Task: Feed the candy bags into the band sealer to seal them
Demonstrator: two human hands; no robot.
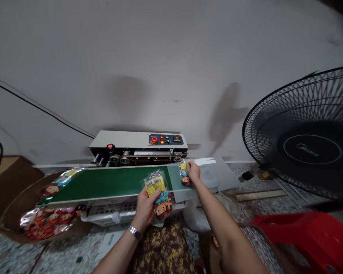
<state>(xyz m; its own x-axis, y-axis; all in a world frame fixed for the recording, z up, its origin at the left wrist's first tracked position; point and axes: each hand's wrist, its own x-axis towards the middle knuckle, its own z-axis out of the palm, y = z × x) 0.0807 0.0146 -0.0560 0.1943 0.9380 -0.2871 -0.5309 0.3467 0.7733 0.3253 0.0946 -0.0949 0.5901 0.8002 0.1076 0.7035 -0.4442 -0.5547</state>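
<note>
My left hand [144,207] is closed around several transparent packets [163,209], each with a yellow barcode card and a brown-haired cartoon figure in blue; a metal watch is on that wrist. Above the right end of the green conveyor belt [108,184], my right hand [193,172] pinches the edge of a single similar packet [185,179], which stands card end up toward the sealing machine [125,139]. Its fingertips are partly hidden. Another packet [58,182] lies at the belt's left end, over the box.
A cardboard box [8,217] at left holds several packets. A white plastic basket [111,211] sits under the belt, and a translucent sheet [225,175] covers its right end. At right are a black fan [300,133] and a red stool [311,236].
</note>
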